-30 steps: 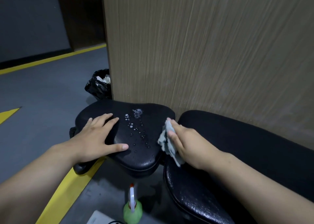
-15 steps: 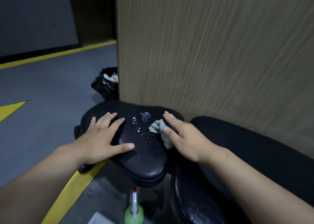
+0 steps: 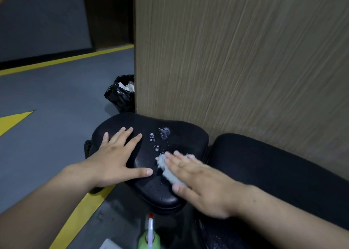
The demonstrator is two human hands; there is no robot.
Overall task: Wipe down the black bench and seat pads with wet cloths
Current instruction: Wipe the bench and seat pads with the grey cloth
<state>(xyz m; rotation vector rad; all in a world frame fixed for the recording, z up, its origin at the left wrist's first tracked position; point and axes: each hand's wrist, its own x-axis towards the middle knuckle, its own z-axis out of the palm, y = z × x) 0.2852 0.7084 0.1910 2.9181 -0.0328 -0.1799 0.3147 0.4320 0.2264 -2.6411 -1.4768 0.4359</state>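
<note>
Pressing the pale cloth (image 3: 163, 163) flat onto the seat pad (image 3: 143, 124) with a straight-fingered right hand (image 3: 198, 184), beside the water droplets (image 3: 164, 132). Bracing its left side with the left hand (image 3: 115, 160), fingers spread, gripping nothing.

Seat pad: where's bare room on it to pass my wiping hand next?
Free: the far right lobe between the droplets and the wood panel, and the near rim below the cloth. Crowded: the middle, where the thumb of the left hand nearly meets the cloth under the right hand.
</note>
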